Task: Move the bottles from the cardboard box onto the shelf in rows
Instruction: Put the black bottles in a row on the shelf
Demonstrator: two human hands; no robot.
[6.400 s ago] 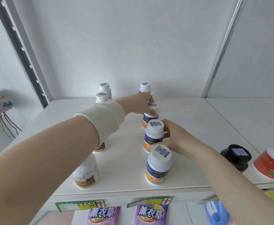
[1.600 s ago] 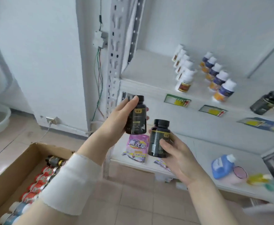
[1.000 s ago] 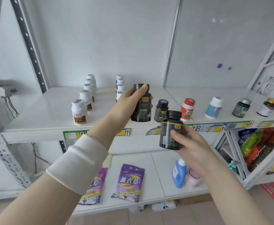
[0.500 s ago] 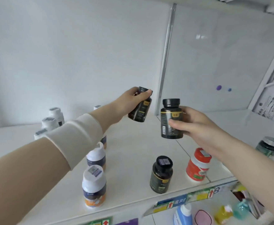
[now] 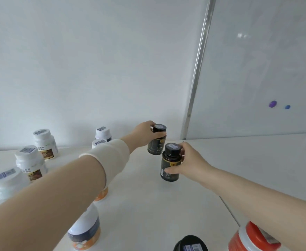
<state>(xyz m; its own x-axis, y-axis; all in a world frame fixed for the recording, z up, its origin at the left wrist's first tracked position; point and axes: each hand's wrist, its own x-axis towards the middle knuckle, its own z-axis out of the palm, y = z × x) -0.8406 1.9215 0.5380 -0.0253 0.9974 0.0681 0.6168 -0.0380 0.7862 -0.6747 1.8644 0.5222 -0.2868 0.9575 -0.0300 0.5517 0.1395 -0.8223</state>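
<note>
Where both were aloft before, fingers gripping two black bottles (image 5: pixel 155 142) now low over shelf (image 5: pixel 166 205).

Surfaces: plastic, metal, cloth.
Black bottles (image 5: pixel 170 163) glossy dark plastic; shelf (image 5: pixel 248 163) smooth matt white; upright strip (image 5: pixel 197 69) brushed metal; wrist band (image 5: pixel 106 158) soft cloth.

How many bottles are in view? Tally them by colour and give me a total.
black bottles: 3
white bottles with brown labels: 3
white-capped blue-and-orange bottles: 4, one mostly hidden under the left arm
red bottle: 1
Total: 11
</note>
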